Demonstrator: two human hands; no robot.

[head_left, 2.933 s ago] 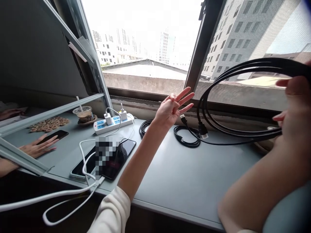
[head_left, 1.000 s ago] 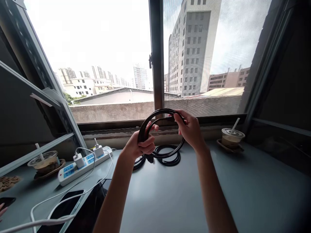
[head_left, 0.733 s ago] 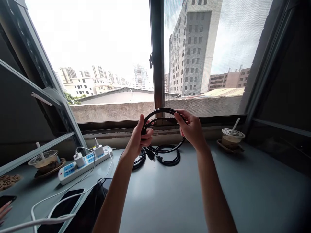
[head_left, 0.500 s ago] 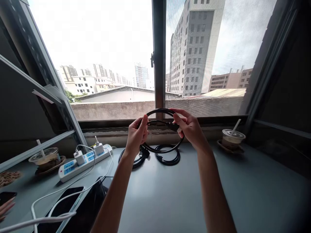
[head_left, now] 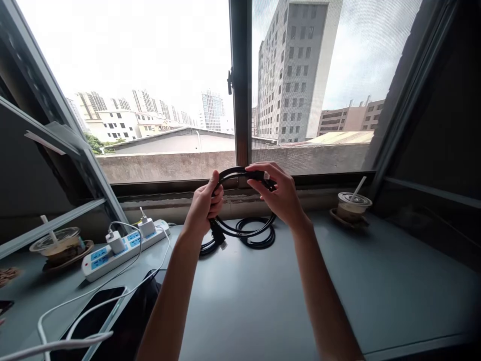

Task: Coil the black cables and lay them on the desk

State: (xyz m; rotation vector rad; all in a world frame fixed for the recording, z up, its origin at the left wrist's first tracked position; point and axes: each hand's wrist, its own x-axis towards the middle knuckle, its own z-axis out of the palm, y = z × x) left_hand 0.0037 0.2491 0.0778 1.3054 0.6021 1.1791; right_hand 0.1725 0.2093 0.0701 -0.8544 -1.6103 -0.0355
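"What had changed?"

"Quite a lot. About three seconds earlier the left hand (head_left: 205, 206) was away from the cable, three fingers stretched out, while the right hand (head_left: 278, 193) carried the black cable coil (head_left: 231, 172) off to the right. Now both hands had hold of it."

"And against half a second before?"

"The connector (head_left: 256, 175) by the right hand had come up from inside the loop to lie near its top edge."

"How were the hands posed?"

"The left was wrapped round the coil's left side, thumb pointing up. The right arched over from the other side, fingers above and thumb below, with connector and cable pinched between. The left forearm (head_left: 182, 276) and right forearm (head_left: 319, 291) slanted inward."

"And the coil itself?"

"Held up above the desk (head_left: 248, 306), roughly upright, with a second plug (head_left: 218, 235) hanging just below the left hand. Another coiled cable (head_left: 259, 244) lay on the desk beyond."
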